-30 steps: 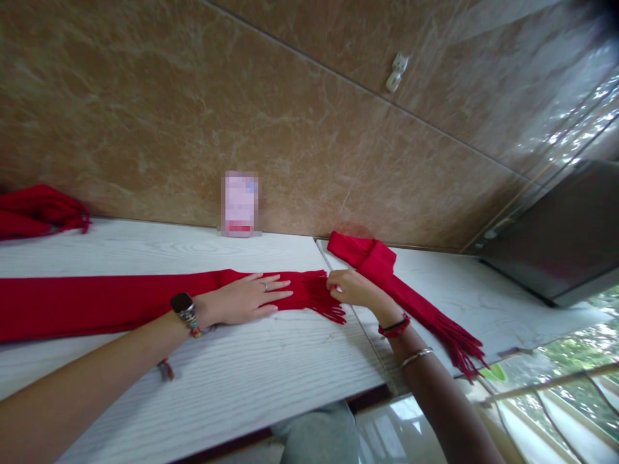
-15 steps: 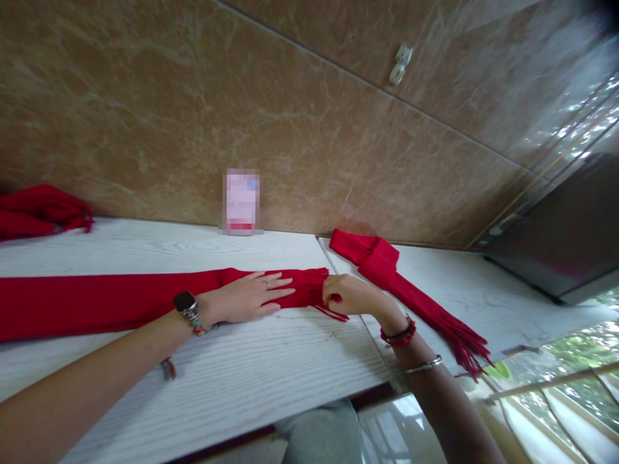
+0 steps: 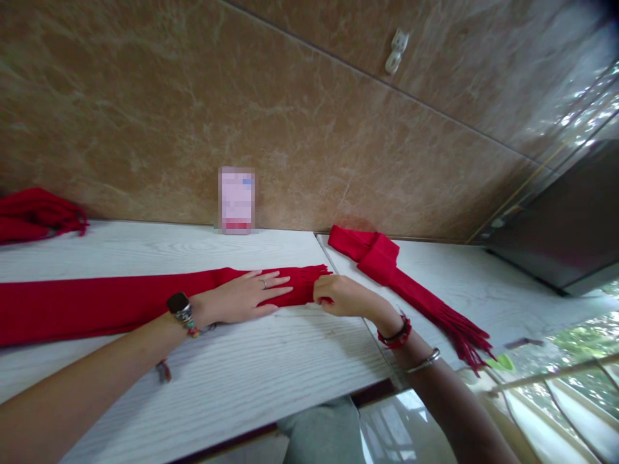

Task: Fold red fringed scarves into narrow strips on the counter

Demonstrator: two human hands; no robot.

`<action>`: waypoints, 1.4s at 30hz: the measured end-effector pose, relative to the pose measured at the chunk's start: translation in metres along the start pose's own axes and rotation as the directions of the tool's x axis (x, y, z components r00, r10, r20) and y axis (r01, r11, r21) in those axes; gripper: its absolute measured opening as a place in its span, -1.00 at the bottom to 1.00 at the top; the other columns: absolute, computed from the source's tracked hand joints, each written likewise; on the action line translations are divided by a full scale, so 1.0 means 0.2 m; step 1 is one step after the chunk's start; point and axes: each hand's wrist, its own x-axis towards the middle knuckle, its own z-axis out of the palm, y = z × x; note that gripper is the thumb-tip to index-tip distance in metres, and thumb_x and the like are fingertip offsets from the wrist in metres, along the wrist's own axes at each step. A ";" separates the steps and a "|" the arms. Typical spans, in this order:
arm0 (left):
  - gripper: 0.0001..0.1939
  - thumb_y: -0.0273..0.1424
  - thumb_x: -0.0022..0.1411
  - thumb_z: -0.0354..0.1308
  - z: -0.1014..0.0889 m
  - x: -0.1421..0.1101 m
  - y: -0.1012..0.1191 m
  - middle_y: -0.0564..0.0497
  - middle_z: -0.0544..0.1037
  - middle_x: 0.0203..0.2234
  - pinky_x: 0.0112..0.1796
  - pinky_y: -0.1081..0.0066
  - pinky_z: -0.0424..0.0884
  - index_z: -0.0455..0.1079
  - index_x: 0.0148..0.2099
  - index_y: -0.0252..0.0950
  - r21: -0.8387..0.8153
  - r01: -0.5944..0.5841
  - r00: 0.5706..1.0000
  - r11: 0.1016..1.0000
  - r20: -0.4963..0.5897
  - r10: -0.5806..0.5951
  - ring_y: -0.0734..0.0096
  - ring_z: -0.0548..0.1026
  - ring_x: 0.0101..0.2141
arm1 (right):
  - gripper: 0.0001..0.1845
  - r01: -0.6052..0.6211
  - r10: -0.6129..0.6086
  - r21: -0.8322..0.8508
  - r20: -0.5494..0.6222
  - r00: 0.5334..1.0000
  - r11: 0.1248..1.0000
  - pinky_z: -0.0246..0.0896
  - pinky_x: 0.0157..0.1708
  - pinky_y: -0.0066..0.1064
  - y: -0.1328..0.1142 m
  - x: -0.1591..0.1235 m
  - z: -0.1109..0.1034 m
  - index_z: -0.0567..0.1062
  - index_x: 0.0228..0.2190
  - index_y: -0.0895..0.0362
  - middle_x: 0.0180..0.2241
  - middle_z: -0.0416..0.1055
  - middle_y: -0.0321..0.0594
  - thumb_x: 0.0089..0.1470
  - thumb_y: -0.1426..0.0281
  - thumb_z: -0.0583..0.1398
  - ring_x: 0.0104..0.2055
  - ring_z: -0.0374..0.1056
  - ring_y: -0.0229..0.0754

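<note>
A long red scarf (image 3: 111,301) lies flat across the white wood-grain table (image 3: 251,367), running from the left edge to the middle. My left hand (image 3: 242,298), with a ring and a watch on the wrist, rests flat on it with fingers stretched out. My right hand (image 3: 341,296) is closed on the scarf's fringed end, and the fringe is gathered under its fingers.
A second red scarf (image 3: 401,287) lies diagonally on the right table section, its fringe at the front edge. More red cloth (image 3: 36,216) sits at the far left. A small pink card (image 3: 236,200) leans on the marble wall. A dark appliance (image 3: 565,238) stands at right.
My right hand has slid left along the scarf's end, and the loose fringe that spread over the table is now tucked in under it. My left hand stayed put.
</note>
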 end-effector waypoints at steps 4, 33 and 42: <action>-0.52 -0.25 0.33 -0.15 -0.01 -0.01 0.01 0.04 0.03 0.24 0.15 0.32 -0.16 -0.02 0.27 -0.15 0.025 -0.012 1.000 1.000 0.007 0.012 0.39 -0.07 0.23 | -0.74 -0.172 0.176 -0.102 0.027 0.984 0.980 0.15 -0.40 -0.48 0.12 -0.10 -0.02 0.44 -0.58 0.18 -0.49 0.42 -0.21 -0.13 0.68 0.03 -0.44 0.28 -0.29; -0.83 -0.51 0.26 -0.04 -0.04 -0.01 0.08 -0.01 0.48 -0.40 -0.37 0.44 0.31 0.38 -0.24 -0.33 0.399 -0.019 0.941 0.917 -0.304 0.152 0.41 0.43 -0.39 | -0.82 0.005 -0.027 -0.055 -0.397 0.917 0.998 0.29 -0.31 -0.40 -0.01 0.03 0.06 0.49 -0.38 0.19 -0.39 0.42 -0.16 0.12 0.51 0.07 -0.33 0.33 -0.22; -0.82 -0.34 0.24 0.05 -0.04 -0.01 0.08 -0.02 0.48 -0.29 -0.35 0.46 0.31 0.37 -0.14 -0.29 0.272 -0.075 0.971 0.959 -0.200 0.132 0.39 0.44 -0.30 | -0.88 0.093 -0.097 -0.031 -0.232 0.968 0.995 0.30 -0.27 -0.39 -0.02 0.02 0.05 0.48 -0.34 0.20 -0.34 0.44 -0.15 0.04 0.53 0.14 -0.29 0.36 -0.21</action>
